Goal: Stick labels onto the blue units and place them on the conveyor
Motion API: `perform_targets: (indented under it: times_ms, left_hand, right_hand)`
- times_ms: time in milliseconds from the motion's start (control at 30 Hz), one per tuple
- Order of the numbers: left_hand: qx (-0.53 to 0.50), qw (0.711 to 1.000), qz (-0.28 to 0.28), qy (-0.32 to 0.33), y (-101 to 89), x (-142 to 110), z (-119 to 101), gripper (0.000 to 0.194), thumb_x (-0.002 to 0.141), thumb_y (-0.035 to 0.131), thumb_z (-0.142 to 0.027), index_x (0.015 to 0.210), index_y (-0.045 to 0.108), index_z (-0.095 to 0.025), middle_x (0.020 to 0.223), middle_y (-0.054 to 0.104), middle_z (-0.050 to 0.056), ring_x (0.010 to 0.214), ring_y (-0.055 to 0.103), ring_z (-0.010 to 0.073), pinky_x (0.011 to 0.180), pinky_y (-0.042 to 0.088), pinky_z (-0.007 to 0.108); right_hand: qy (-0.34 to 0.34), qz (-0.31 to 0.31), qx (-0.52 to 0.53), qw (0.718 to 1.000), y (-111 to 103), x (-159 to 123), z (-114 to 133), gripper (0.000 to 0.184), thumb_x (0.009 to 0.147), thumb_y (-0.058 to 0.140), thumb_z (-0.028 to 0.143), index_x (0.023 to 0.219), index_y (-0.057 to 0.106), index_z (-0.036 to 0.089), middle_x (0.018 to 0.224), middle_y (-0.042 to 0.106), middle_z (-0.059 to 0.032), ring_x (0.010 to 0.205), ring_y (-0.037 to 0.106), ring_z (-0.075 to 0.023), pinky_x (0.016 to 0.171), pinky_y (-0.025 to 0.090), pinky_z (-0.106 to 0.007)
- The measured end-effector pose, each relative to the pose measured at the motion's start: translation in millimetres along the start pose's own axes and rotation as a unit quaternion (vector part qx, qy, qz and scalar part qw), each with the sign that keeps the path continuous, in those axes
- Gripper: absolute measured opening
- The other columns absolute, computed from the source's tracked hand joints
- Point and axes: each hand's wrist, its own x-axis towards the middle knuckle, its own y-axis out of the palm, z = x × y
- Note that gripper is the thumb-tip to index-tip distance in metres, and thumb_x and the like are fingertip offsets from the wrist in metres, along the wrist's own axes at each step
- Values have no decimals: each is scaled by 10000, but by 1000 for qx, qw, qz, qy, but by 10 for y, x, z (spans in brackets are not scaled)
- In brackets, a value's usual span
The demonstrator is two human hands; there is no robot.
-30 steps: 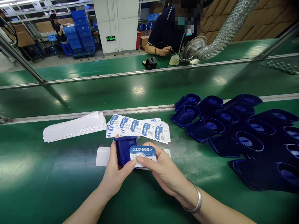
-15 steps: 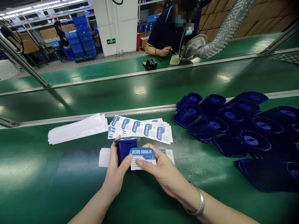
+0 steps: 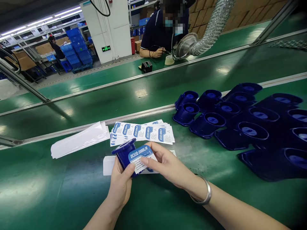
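Note:
My left hand [image 3: 122, 182] is wrapped round a dark blue plastic housing [image 3: 122, 155], a round body with a wider flange at its top, tilted to the right. Over its side lies a blue-and-white label [image 3: 141, 157] printed DC52Q-5000L/H. My right hand [image 3: 166, 164] pinches that label, thumb on its face and fingers behind its right edge. The left thumb touches the label's lower left corner. How much of the label sticks to the housing I cannot tell. Beneath the hands lies a label strip [image 3: 109, 165], partly covered by them.
Label sheets [image 3: 153, 132] are stacked behind my hands, with white paper strips [image 3: 80, 140] to their left. Several blue housings [image 3: 227, 110] stand at the right. Across the metal rail [image 3: 96, 87], a co-worker [image 3: 153, 35] sits by a flexible duct [image 3: 213, 28].
The housing has tipped, its flange now sloping up to the right. The label has turned with it, its right end higher. The camera view has shifted and tilted slightly.

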Motion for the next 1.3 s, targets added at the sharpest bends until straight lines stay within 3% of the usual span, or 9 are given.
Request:
perform_targets:
  times_ms: [133, 267, 367, 467, 700, 900, 1067, 1200, 1300]
  left_hand:
    - [-22, 999, -29, -13, -50, 37, 20, 647, 834, 784, -369, 1410, 505, -274, 1315, 672, 107, 1283, 587, 316, 1064, 484, 461]
    - [-33, 999, -31, -17, -62, 42, 36, 619, 812, 802, -352, 1375, 555, -274, 1258, 704, 95, 1246, 616, 307, 1060, 490, 448]
    - [-36, 999, -12, -17, -74, 36, 54, 637, 804, 807, -341, 1385, 553, -282, 1221, 722, 91, 1218, 636, 310, 1055, 497, 452]
    - [-36, 999, 2, -21, -105, 32, 67, 644, 794, 814, -354, 1381, 561, -283, 1194, 735, 93, 1190, 654, 319, 1043, 509, 462]
    - [-53, 998, 5, -27, -145, -8, 100, 648, 710, 861, -391, 1305, 641, -262, 1086, 773, 80, 1057, 719, 306, 1012, 540, 447]
    - [-65, 998, 2, -21, -202, -62, 125, 718, 656, 887, -415, 1316, 648, -269, 1093, 779, 84, 988, 742, 299, 985, 560, 426]
    - [-64, 996, 54, -27, -331, -38, 188, 697, 667, 871, -479, 1302, 666, -279, 1139, 770, 91, 1069, 719, 320, 1025, 534, 444]
    - [-92, 994, 56, -18, -322, -1, 204, 615, 673, 852, -539, 1216, 715, -285, 1108, 775, 80, 1088, 708, 293, 974, 557, 395]
    - [-124, 990, 67, -30, -210, 17, 135, 512, 727, 812, -546, 1146, 740, -261, 1078, 772, 83, 1065, 701, 273, 897, 582, 371]
  right_hand:
    - [-88, -73, -208, 971, -50, -40, 84, 239, 989, 623, 408, 1107, 550, 213, 962, 608, -30, 877, 573, -197, 785, 467, -314]
    - [-108, -81, -305, 943, -100, -58, 120, 301, 1009, 557, 480, 880, 538, 208, 809, 569, -4, 735, 529, -178, 675, 410, -305]
    - [-127, -91, -349, 924, -87, -69, 96, 369, 1018, 544, 482, 778, 480, 209, 729, 517, 11, 662, 479, -165, 616, 351, -303]
    - [-160, -102, -361, 913, -55, -76, 63, 379, 1056, 498, 374, 722, 426, 210, 678, 464, 21, 613, 433, -150, 585, 309, -302]
    - [-256, -73, -397, 878, 20, -83, 58, 353, 1090, 395, 226, 738, 372, 229, 705, 430, 1, 660, 431, -182, 631, 318, -333]
    - [-246, -65, -367, 895, 118, -93, -21, 354, 1089, 381, 218, 738, 344, 236, 716, 417, -4, 684, 427, -195, 645, 329, -350]
    - [-219, -88, -250, 939, 200, -112, -144, 293, 1083, 436, 293, 802, 381, 230, 823, 432, -8, 769, 468, -190, 702, 390, -337]
    - [-136, -112, -142, 974, 281, -130, -278, 210, 1064, 479, 442, 1028, 424, 243, 997, 475, -35, 841, 503, -196, 778, 458, -350]
    - [-103, -138, -106, 979, 278, -119, -337, 271, 1070, 453, 496, 1182, 418, 251, 1054, 503, -53, 924, 539, -216, 832, 481, -370]
